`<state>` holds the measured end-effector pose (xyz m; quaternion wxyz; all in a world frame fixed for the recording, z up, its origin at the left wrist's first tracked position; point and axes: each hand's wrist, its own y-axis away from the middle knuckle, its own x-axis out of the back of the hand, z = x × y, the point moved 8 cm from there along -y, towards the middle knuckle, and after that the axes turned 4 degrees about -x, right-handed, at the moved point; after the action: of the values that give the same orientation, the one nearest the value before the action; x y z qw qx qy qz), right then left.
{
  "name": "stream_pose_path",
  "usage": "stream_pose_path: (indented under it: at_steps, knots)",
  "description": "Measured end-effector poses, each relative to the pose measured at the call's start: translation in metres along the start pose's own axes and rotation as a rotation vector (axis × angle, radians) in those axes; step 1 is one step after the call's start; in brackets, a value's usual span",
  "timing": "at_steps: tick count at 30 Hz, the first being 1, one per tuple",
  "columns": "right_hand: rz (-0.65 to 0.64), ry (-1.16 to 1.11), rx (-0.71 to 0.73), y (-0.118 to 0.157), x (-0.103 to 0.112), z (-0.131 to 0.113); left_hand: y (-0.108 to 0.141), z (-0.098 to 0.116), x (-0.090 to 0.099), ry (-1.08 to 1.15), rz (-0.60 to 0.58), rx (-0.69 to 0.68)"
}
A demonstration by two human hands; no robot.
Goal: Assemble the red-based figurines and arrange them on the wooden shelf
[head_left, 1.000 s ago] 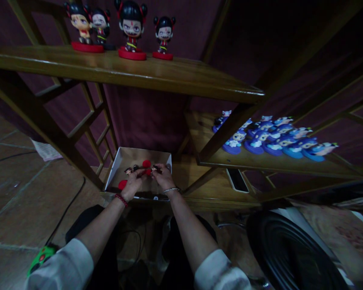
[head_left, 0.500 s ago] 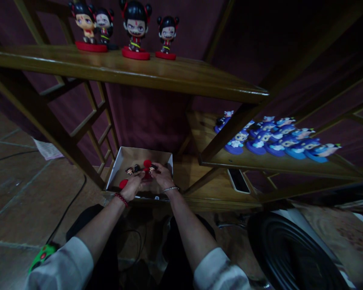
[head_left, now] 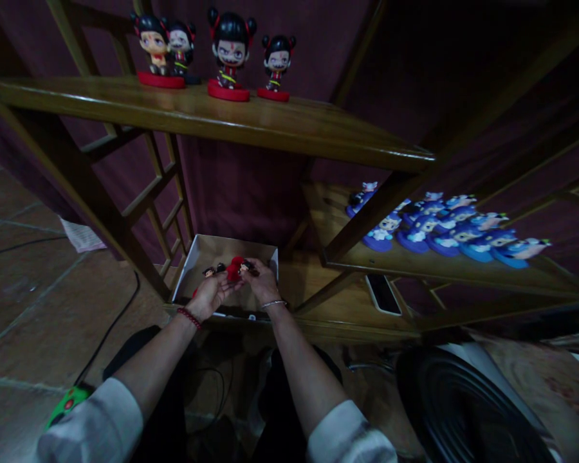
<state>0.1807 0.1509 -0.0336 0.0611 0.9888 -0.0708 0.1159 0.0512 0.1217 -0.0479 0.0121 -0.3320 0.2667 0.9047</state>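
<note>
Over the low white box (head_left: 186, 278), my right hand (head_left: 264, 283) pinches a small black-haired figurine (head_left: 246, 266) between thumb and fingers. Red round pieces (head_left: 234, 267) show right beside it; whether they are joined to it I cannot tell. My left hand (head_left: 212, 297) lies palm up with its fingers stretched out beneath the red pieces, and it grips nothing. Another small figurine (head_left: 209, 272) lies in the box just past the left fingers, with a dark-topped piece (head_left: 220, 267) beside it. My left hand covers most of a red piece near the box's left side.
Several black-haired figurines on red bases (head_left: 228, 91) stand on the upper wooden shelf (head_left: 251, 122), which overhangs the box. Several blue-and-white figurines (head_left: 424, 233) fill the right shelf. A phone (head_left: 383, 294) lies on the bottom board. A black ribbed round object (head_left: 463, 399) sits at lower right.
My left hand has turned from fingers closed near the red pieces to palm up and spread. The right hand keeps its pinch on the figurine. The view has shifted slightly.
</note>
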Motion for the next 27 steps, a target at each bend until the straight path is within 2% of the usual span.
stream_pose_path:
  at_steps: [11, 19, 27]
  knots:
    - [0.006, -0.126, 0.015, 0.001, -0.01, -0.011, 0.01, 0.018, -0.003, 0.073, -0.031, -0.148]
    - [-0.024, -0.309, -0.054, 0.011, -0.019, -0.026, 0.017, 0.026, -0.001, 0.074, -0.088, -0.184]
    - [-0.054, -0.24, 0.026, 0.013, -0.024, -0.029, 0.02, 0.027, 0.005, 0.082, -0.108, -0.2]
